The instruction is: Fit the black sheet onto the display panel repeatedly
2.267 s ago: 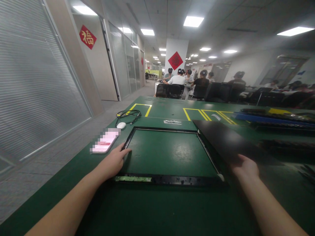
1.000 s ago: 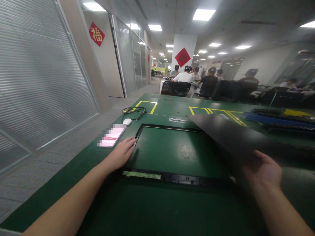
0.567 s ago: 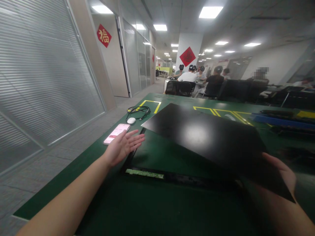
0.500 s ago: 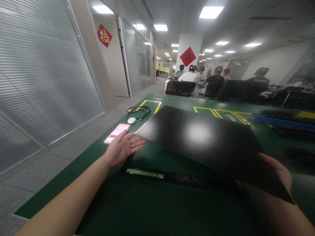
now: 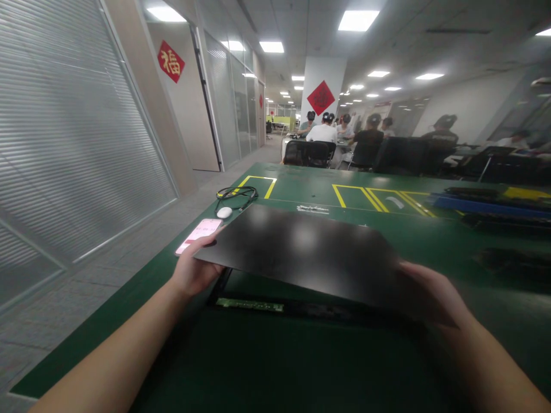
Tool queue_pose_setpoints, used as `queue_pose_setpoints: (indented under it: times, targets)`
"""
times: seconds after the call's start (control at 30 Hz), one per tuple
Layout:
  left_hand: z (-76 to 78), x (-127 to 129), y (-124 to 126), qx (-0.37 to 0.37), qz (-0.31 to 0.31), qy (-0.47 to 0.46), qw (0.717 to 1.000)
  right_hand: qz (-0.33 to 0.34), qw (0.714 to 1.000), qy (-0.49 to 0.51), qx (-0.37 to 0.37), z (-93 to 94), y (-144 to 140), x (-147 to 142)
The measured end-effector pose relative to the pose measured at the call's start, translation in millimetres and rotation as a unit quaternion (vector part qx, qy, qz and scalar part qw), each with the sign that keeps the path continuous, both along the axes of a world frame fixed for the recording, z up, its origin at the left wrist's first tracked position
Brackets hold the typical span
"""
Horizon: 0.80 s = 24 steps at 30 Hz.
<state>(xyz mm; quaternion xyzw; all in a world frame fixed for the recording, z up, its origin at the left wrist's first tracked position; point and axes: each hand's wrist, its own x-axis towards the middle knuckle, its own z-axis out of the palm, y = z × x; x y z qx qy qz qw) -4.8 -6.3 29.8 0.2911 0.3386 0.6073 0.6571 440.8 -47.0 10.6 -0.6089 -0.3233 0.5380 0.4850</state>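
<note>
A thin, dark, glossy rectangular panel [image 5: 297, 246] is held up between my two hands, tilted above the table. My left hand [image 5: 196, 267] is closed on its left edge, thumb on top and fingers underneath. At the right edge, my right hand [image 5: 434, 292] grips the panel, its fingers partly hidden below it. Beneath lies a black frame [image 5: 327, 312] with a green circuit strip [image 5: 249, 304] along its near side. Much of the frame is hidden by the panel and by shadow.
A lit phone [image 5: 200, 230], a white round object [image 5: 224, 213] and a coiled black cable [image 5: 236, 194] lie at the left of the green table [image 5: 284, 373]. Dark parts and a blue strip [image 5: 491, 207] are at the right. Several people [image 5: 325, 132] sit beyond.
My left hand has gone from open beside the panel to closed on its left edge. The panel has shifted left and now lies closer over the frame, my right hand moving with it.
</note>
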Motion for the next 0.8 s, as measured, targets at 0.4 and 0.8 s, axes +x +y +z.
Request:
queue_pose_setpoints:
  times: [0.4, 0.8]
  targets:
    - [12.6, -3, -3, 0.055, 0.052, 0.016, 0.997, -0.025, 0.995, 0.089, 0.037, 3.5, 2, -8]
    - [4.2, 4, -3, 0.064, -0.022, 0.066, 0.996, -0.073, 0.995, -0.046, 0.040, -5.9, 7, -5]
